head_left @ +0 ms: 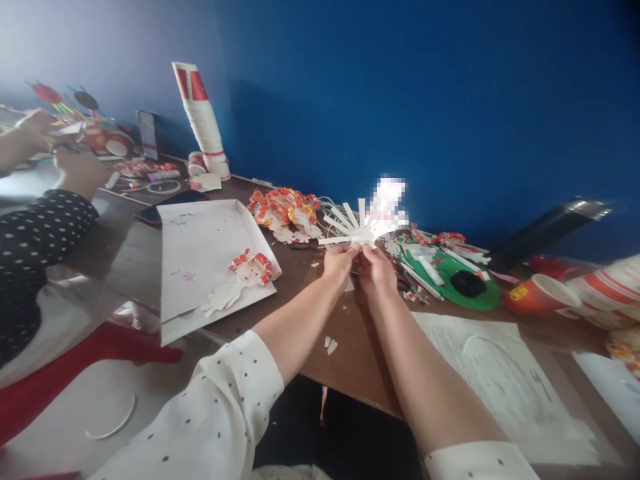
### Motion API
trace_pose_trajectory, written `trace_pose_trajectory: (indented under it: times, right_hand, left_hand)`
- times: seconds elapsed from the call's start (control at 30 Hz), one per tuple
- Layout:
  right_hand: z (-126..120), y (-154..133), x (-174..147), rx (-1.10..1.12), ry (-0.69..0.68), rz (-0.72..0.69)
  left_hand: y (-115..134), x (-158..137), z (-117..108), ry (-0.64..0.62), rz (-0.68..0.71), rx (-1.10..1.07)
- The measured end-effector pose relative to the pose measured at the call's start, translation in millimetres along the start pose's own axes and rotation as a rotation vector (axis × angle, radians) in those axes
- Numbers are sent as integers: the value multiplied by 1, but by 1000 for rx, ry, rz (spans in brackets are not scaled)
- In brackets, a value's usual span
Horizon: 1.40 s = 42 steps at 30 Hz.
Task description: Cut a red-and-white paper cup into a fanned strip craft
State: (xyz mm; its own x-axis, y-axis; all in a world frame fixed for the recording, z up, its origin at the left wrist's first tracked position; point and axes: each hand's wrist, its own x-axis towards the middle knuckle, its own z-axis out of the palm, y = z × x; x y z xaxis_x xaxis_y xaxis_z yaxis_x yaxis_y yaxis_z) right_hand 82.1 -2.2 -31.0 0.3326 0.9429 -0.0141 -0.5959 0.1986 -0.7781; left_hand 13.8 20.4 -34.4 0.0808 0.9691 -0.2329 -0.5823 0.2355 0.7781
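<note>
My left hand (339, 264) and my right hand (378, 272) are close together over the table, both with fingers pinched on the lower edge of a cut paper cup (362, 236). White strips fan outward from its round middle. Past the cup, a pile of red, orange and white paper cutouts (285, 208) lies near the wall. Left of my hands, a paper figure with a red-and-white curled rim (251, 270) rests on a white box lid (200, 247). Small white paper scraps (331, 345) lie on the brown tabletop nearer to me.
A tall leaning stack of paper cups (205, 123) stands at the back left. On the right are a green sheet (480, 297) with scraps and tools, an orange cup (537, 295), a dark cylinder (550, 230) and printed papers (480, 360). A co-worker's hands (75, 163) work at far left.
</note>
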Motion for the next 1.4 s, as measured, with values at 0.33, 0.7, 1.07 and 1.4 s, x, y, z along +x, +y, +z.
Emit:
trace_pose_trajectory:
  times: [0.33,0.7,1.07,1.4]
  right_hand:
    - [2,-2,2,-16,77,-94]
    - [1,2,-1,-281,171,-179]
    - [7,2,-7,-362,217,-184]
    - [14,3,-10,-356,306,-183]
  left_hand:
    - [5,-10,4,-72,-37,-137]
    - [11,-7,6,-131,-194,-307]
    - [17,-8,6,-69,-243,-339]
    - [18,-10,8,-94,-265,-357]
